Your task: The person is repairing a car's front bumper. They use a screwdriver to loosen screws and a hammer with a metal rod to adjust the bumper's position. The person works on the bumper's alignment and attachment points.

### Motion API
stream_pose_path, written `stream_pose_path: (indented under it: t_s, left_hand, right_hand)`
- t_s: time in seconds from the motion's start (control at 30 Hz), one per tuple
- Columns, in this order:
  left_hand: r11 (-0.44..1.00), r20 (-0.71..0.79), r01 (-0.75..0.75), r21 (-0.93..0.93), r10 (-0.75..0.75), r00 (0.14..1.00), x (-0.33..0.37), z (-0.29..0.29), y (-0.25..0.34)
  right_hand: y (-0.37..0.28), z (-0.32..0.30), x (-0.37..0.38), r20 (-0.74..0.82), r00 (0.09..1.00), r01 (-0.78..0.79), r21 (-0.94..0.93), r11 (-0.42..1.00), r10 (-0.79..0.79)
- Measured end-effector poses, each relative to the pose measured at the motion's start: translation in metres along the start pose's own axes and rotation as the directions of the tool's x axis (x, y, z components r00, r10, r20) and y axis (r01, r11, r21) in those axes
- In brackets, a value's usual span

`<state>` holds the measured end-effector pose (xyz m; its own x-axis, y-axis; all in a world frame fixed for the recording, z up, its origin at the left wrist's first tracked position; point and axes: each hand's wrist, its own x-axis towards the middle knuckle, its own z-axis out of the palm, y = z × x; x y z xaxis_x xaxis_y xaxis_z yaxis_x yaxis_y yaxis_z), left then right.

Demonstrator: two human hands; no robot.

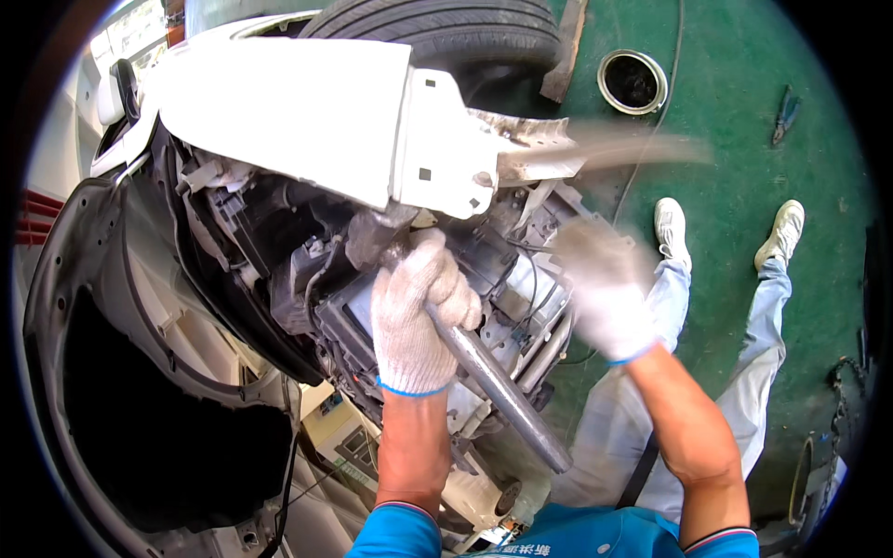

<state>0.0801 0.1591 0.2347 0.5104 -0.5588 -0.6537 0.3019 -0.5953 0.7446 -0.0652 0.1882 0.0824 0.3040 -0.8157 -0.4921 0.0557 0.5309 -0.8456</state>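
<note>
My left hand (419, 316), in a white knit glove, is closed around the grey metal handle (507, 395) of a sledgehammer. Its blocky head (377, 237) is against or just under the lower edge of a white fender (288, 112); whether they touch I cannot tell. Smeared by motion, my gloved right hand (606, 293) is in the air right of the engine bay, and its fingers do not show clearly. Beyond it a pale, blurred streak (642, 149) sweeps past the bent metal end (535, 144) of the body panel.
An open engine bay (344, 307) is below the fender, with a raised hood (102, 242) at left. A tire (446, 33) is at the top. On the green floor (726, 56) are a round can (606, 88) with dark contents, pliers (787, 116) and a cable. Another person's shoes (672, 228) stand at right.
</note>
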Motion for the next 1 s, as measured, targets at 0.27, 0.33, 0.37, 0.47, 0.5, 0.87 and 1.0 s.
stream_pose_path:
  t_s: [0.27,0.33,0.37,0.47,0.5,0.87,1.0]
  left_hand:
    - [0.998,-0.032,-0.030,-0.052,0.029,0.999,-0.001,-0.006,-0.004]
    - [0.998,-0.028,-0.015,-0.060,0.014,1.000,-0.002,-0.014,-0.004]
    - [0.998,0.001,-0.015,-0.055,0.015,1.000,-0.003,-0.014,-0.004]
    - [0.999,0.018,-0.023,-0.038,0.024,1.000,-0.004,-0.013,-0.005]
    - [0.999,0.004,-0.017,-0.034,0.017,1.000,-0.005,-0.013,-0.006]
    - [0.999,0.008,-0.011,-0.033,0.011,1.000,-0.006,-0.012,-0.004]
    - [0.998,-0.007,0.012,-0.063,-0.012,1.000,-0.003,-0.010,-0.007]
  right_hand:
    - [-0.032,-0.031,0.022,0.128,0.990,-0.056,-0.072,0.996,0.065]
    - [-0.044,-0.050,0.026,0.016,1.000,-0.017,-0.075,0.997,0.018]
    - [-0.049,-0.057,0.024,-0.099,0.994,0.044,-0.041,0.998,-0.048]
    - [-0.076,-0.074,0.027,-0.409,0.913,0.165,0.348,0.923,-0.009]
    - [-0.074,-0.078,0.028,-0.482,0.873,0.331,0.470,0.819,-0.076]
    - [-0.037,-0.026,0.013,-0.004,0.999,-0.053,0.048,0.997,0.053]
    - [-0.054,-0.036,0.017,-0.318,0.932,-0.077,0.299,0.951,0.176]
